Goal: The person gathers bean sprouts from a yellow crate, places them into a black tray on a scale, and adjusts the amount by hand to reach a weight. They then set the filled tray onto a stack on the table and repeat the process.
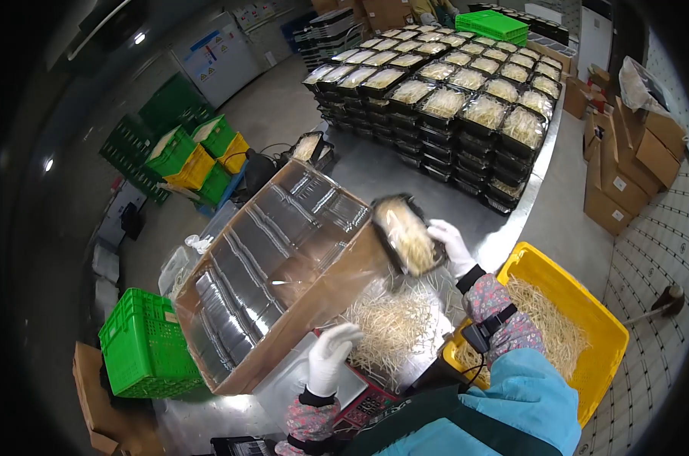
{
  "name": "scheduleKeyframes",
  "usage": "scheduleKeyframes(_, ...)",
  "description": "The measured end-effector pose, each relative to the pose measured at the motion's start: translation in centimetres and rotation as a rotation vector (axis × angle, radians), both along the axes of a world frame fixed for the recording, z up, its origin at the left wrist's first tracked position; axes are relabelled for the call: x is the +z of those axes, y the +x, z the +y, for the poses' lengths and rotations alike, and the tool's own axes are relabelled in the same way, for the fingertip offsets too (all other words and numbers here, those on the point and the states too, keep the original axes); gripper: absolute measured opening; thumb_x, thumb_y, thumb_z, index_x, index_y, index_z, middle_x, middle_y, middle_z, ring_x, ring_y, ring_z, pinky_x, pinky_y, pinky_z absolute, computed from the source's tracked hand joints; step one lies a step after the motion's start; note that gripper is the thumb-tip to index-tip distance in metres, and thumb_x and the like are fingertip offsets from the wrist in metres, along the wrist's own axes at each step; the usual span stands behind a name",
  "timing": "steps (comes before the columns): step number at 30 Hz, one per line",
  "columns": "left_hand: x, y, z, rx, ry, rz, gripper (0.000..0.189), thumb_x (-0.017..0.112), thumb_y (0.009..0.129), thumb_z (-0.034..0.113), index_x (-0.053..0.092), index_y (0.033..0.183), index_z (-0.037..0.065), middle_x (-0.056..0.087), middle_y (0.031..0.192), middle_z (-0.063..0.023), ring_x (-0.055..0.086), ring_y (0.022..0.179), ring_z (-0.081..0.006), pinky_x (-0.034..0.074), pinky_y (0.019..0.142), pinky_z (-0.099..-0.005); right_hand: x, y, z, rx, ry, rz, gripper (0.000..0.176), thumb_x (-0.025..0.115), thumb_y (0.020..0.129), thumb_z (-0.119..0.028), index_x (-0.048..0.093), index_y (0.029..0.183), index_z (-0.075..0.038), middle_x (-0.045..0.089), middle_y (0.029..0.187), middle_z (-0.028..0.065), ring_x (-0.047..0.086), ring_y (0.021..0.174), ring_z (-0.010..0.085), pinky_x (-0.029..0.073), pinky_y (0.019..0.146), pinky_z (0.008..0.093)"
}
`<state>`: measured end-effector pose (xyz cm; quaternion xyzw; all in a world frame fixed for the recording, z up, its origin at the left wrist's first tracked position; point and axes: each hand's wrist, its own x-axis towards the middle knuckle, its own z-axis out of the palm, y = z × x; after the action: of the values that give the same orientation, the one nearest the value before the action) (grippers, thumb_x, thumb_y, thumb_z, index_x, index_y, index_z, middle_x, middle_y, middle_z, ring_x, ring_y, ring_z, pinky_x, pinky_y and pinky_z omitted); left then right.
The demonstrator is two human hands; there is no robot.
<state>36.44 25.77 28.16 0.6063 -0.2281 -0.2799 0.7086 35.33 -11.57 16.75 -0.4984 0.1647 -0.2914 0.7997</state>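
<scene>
My right hand (452, 245), in a white glove, grips the edge of a black plastic tray (407, 235) filled with pale, thin strands that look like bean sprouts. The tray is tilted above the worktable, beside a cardboard box. Lower down, my left hand (331, 360), also gloved in white, is open and holds nothing. It hovers at the left edge of a loose pile of sprouts (390, 325). Close to my right forearm is a yellow crate (565, 266) with more sprouts inside.
The cardboard box (314, 304) holds stacked clear and black plastic containers (261, 258). Filled trays (466, 110) are stacked high at the table's far end. A green crate (143, 346) stands left; folded cartons (633, 167) lie right. Another person (434, 11) is partly visible at the back.
</scene>
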Motion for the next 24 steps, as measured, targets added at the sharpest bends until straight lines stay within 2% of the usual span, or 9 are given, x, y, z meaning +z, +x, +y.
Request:
scheduleKeyframes(2,-1.0,-0.3,-0.6,0.007,0.123,-0.005,0.03,0.053,0.095,0.005,0.054,0.122,-0.006,0.064,0.116,-0.0181,0.065,0.104,-0.0286,0.051,0.094,-0.0381,-1.3,3.4,-3.4,-0.157,0.311,-0.054,0.023,0.064,0.09,-0.012,0.061,0.111,-0.003,0.065,0.106,0.0041,0.063,0.09,0.0121,0.052,0.079,0.0292)
scheduleKeyframes(3,-1.4,-0.6,-0.7,0.062,0.208,0.003,0.028,0.052,0.096,0.006,0.055,0.121,-0.006,0.064,0.116,-0.0186,0.065,0.104,-0.028,0.051,0.092,-0.0373,-6.9,7.5,-6.6,-0.246,0.352,-0.218,0.018,0.061,0.093,-0.011,0.059,0.109,-0.004,0.066,0.099,0.0038,0.065,0.086,0.0151,0.055,0.075,0.0337)
scheduleKeyframes(5,-3.2,-0.6,-0.2,0.125,0.222,0.08,0.029,0.052,0.096,0.006,0.055,0.122,-0.007,0.064,0.116,-0.0194,0.066,0.102,-0.0288,0.052,0.09,-0.0372,-8.4,12.0,-8.8,-0.297,0.373,-0.137,0.025,0.065,0.089,-0.008,0.05,0.108,-0.004,0.064,0.082,0.006,0.062,0.061,0.0158,0.054,0.053,0.0344)
scheduleKeyframes(7,-4.1,-0.5,0.5,0.202,0.246,0.154,0.027,0.05,0.097,0.002,0.054,0.122,-0.007,0.064,0.116,-0.0191,0.066,0.104,-0.0284,0.053,0.09,-0.0369,-11.1,16.4,-10.1,-0.36,0.302,0.108,0.036,0.067,0.086,-0.006,0.04,0.109,-0.004,0.058,0.071,0.0081,0.053,0.041,0.0158,0.048,0.035,0.0343)
scheduleKeyframes(8,-4.3,-0.5,1.1,0.244,0.25,0.166,0.027,0.05,0.097,0.003,0.054,0.122,-0.007,0.064,0.116,-0.0192,0.066,0.104,-0.0284,0.053,0.09,-0.037,-12.0,18.0,-9.9,-0.339,0.23,0.247,0.036,0.066,0.085,-0.004,0.039,0.108,-0.004,0.056,0.069,0.0071,0.05,0.039,0.0156,0.048,0.033,0.0346)
scheduleKeyframes(11,-4.6,-0.6,2.8,0.378,0.27,0.164,0.026,0.051,0.098,0.005,0.056,0.121,-0.006,0.065,0.113,-0.0195,0.067,0.101,-0.0281,0.054,0.088,-0.0367,-14.1,23.0,-9.5,-0.383,0.076,0.26,0.034,0.065,0.085,-0.003,0.038,0.105,-0.007,0.055,0.069,0.0083,0.05,0.038,0.0171,0.045,0.031,0.0354)
scheduleKeyframes(19,-5.4,-1.4,6.2,0.569,0.374,0.137,0.026,0.056,0.098,0.015,0.06,0.118,-0.002,0.066,0.109,-0.0173,0.069,0.092,-0.027,0.056,0.081,-0.0354,-10.9,27.3,-11.8,-0.442,0.2,0.433,0.037,0.069,0.084,-0.008,0.041,0.108,-0.006,0.057,0.077,0.0118,0.054,0.043,0.0188,0.051,0.035,0.0375)
scheduleKeyframes(22,-5.0,-1.9,6.7,0.593,0.378,0.122,0.026,0.055,0.098,0.012,0.059,0.118,-0.003,0.067,0.109,-0.0166,0.069,0.092,-0.0259,0.055,0.082,-0.0345,-10.4,25.5,-10.3,-0.417,0.321,0.363,0.052,0.076,0.083,-0.024,0.04,0.113,-0.003,0.057,0.08,0.0123,0.056,0.046,0.0198,0.052,0.038,0.0379)
scheduleKeyframes(24,-5.0,-2.4,8.5,0.649,0.348,0.102,0.025,0.053,0.097,0.005,0.058,0.119,-0.004,0.067,0.109,-0.0159,0.069,0.091,-0.0244,0.056,0.084,-0.033,-12.2,24.0,-10.3,-0.359,0.366,0.274,0.045,0.075,0.085,-0.037,0.05,0.099,-0.002,0.055,0.071,0.0085,0.055,0.046,0.0178,0.048,0.037,0.0346)
